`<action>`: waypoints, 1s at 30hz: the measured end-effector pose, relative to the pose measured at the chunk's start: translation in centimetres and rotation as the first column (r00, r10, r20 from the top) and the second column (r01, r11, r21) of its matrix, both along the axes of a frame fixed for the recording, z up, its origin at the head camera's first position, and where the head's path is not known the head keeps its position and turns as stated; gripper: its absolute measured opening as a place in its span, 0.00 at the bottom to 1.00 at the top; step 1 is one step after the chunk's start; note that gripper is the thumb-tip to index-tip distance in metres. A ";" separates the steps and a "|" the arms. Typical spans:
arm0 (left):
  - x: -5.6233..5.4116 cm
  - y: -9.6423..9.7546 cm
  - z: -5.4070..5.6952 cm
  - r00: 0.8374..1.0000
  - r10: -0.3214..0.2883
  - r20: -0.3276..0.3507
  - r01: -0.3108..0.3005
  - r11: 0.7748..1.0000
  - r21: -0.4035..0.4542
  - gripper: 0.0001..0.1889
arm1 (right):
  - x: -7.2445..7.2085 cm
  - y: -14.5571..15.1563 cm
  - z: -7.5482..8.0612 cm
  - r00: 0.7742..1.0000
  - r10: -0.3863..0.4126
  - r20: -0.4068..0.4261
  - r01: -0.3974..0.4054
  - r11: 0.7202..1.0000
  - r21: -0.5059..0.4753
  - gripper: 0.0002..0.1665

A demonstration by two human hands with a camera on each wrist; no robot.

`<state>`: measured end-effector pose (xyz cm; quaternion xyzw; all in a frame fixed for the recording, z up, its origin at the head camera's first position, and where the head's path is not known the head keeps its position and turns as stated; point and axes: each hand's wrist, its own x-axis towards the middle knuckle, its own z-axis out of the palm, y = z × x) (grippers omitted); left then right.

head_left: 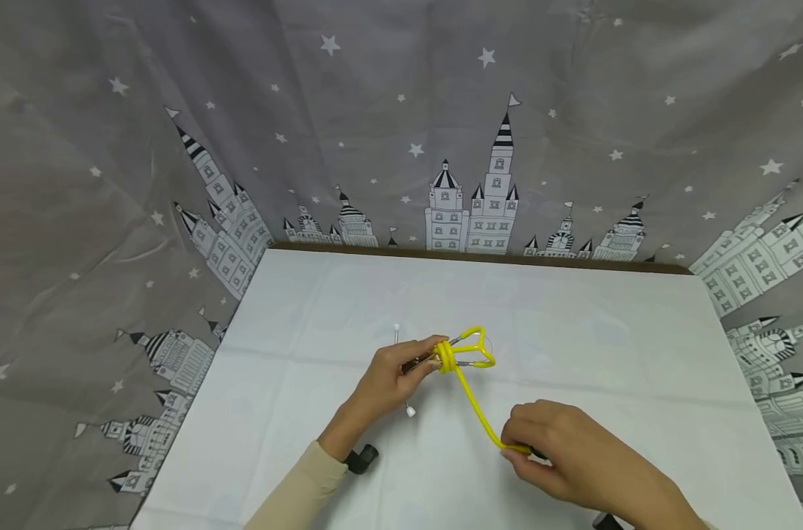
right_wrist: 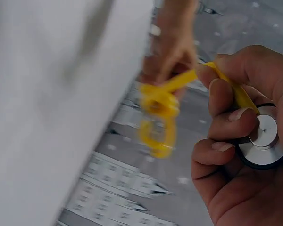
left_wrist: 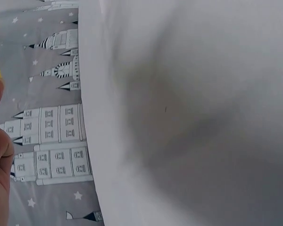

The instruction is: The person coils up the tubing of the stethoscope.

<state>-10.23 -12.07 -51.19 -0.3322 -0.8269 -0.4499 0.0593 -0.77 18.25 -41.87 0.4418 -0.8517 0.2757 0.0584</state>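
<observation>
A stethoscope with yellow tubing (head_left: 475,405) is held above the white table between both hands. My left hand (head_left: 391,372) grips its metal ear tubes, where several turns of tubing (head_left: 444,357) wrap around them. White ear tips (head_left: 411,411) stick out on either side of that hand. Beyond the fingers extends the yellow forked end (head_left: 483,350). My right hand (head_left: 573,456) pinches the tubing near its other end, with the length between the hands fairly straight. In the right wrist view, the round silver chest piece (right_wrist: 264,136) with a black rim lies inside the curled right hand.
The white tabletop (head_left: 606,331) spreads under both hands, its brown back edge (head_left: 441,254) meeting a grey curtain (head_left: 388,88) printed with castles and stars. A black wrist device (head_left: 363,458) sits under the left wrist, another (head_left: 606,522) by the right wrist.
</observation>
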 end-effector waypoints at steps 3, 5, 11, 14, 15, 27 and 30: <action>0.3 0.4 0.0 1.000 0.005 -0.010 -0.006 0.998 -0.062 0.25 | -0.8 -0.2 1.7 0.997 0.021 -0.076 -0.023 0.999 -0.024 0.16; 0.5 0.8 0.1 1.000 -0.002 -0.029 -0.001 0.993 -0.114 0.25 | -1.4 -0.3 2.6 0.994 0.023 -0.106 -0.025 0.999 -0.022 0.13; 1.5 1.8 0.2 0.998 -0.050 -0.042 0.042 0.984 -0.174 0.25 | -3.5 -0.3 4.2 0.991 -0.010 -0.130 0.010 1.000 0.000 0.08; 2.3 2.5 -0.1 0.994 -0.100 -0.047 0.090 0.978 -0.187 0.24 | -4.4 -0.1 4.1 0.998 -0.021 -0.064 0.020 1.000 -0.003 0.11; 2.6 2.7 -0.2 0.991 -0.122 -0.046 0.111 0.975 -0.190 0.24 | -4.7 0.0 3.9 0.999 -0.024 -0.038 0.024 1.000 -0.004 0.12; 4.5 4.1 0.6 0.959 -0.273 -0.079 0.259 0.954 -0.154 0.23 | -8.6 2.0 -0.3 0.959 -0.111 0.259 0.124 0.992 -0.035 0.09; 4.8 4.2 1.1 0.946 -0.302 -0.121 0.285 0.948 -0.142 0.23 | -8.9 2.1 -1.6 0.940 -0.079 0.333 0.105 0.993 -0.060 0.07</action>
